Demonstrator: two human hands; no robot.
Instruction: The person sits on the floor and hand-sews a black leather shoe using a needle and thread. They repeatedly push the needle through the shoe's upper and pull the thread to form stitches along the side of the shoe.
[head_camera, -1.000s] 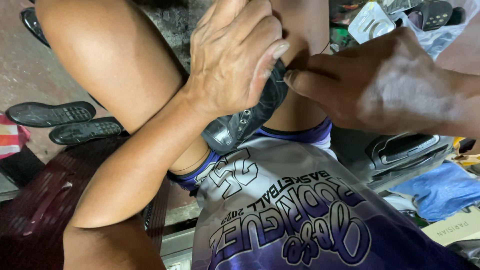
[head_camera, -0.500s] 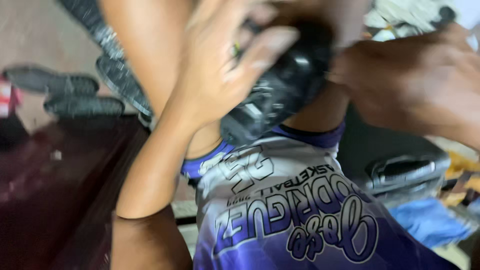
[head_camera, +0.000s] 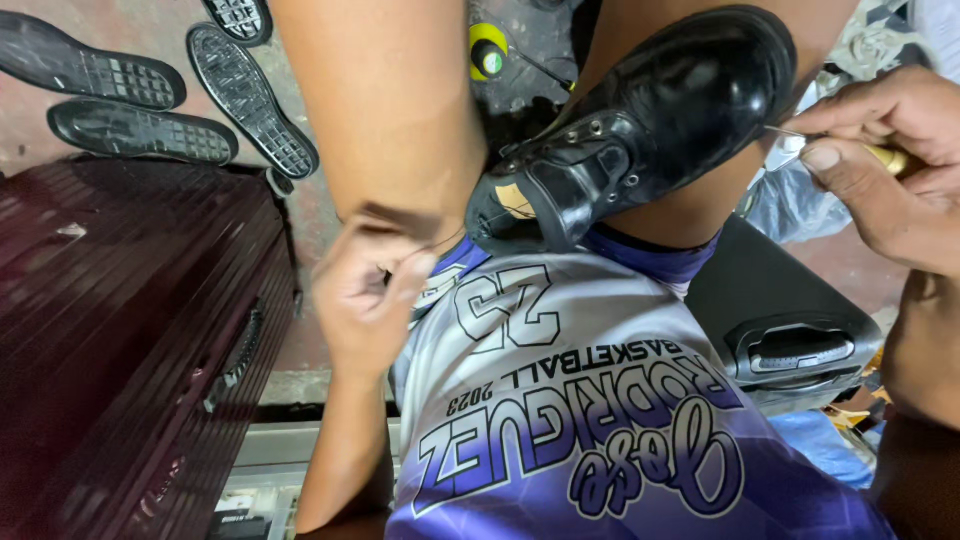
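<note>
My left hand has let go of the glossy black leather shoe, curling empty at 7 o'clock, while my right hand pinches a thin metal needle.

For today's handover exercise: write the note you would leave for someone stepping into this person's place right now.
Left hand: loosely curled by the left thigh, off the black shoe; whether it pinches anything is unclear.
Right hand: pinches a thin needle-like tool beside the shoe's toe.
Shoe: wedged between the knees, toe away, unlaced.
Loose soles: on the floor, far left.
Done or left: no finished stitching visible; work on the shoe remains.
</note>
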